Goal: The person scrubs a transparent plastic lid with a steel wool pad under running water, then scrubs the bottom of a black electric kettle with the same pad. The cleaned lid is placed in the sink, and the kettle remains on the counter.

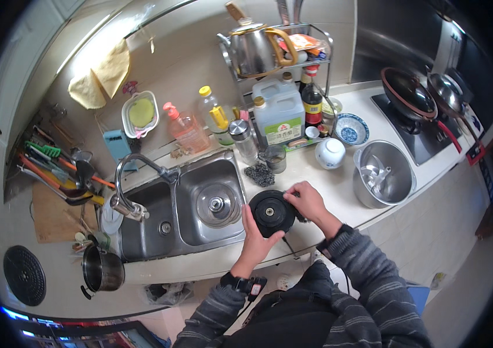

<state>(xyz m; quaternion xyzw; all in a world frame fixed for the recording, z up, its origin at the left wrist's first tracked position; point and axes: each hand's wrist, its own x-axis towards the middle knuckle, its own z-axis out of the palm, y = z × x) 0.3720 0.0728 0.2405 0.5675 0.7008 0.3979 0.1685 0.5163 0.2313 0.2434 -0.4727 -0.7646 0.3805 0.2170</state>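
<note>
A round black appliance motor unit point(269, 212) with a small drive socket at its centre is held over the counter, right of the sink. My left hand point(258, 239) grips its left and lower side, thumb and fingers spread around the rim. At its upper right edge, my right hand point(306, 200) pinches the rim between thumb and fingers. A dark item, possibly bundled cord, shows partly below the right hand. To the right stands a stainless steel mixing bowl point(364, 191) with a chopper blade point(378, 175) inside. A clear plastic lid point(205, 209) lies in the sink's right basin.
A steel double sink point(179, 226) with a faucet point(126, 209) is at left. Behind the unit are a steel wool scrubber point(259, 175), a smoky cup point(276, 160) and an upturned white bowl point(331, 153). A wok point(407, 95) sits on the cooktop; a pot point(103, 269) stands at left.
</note>
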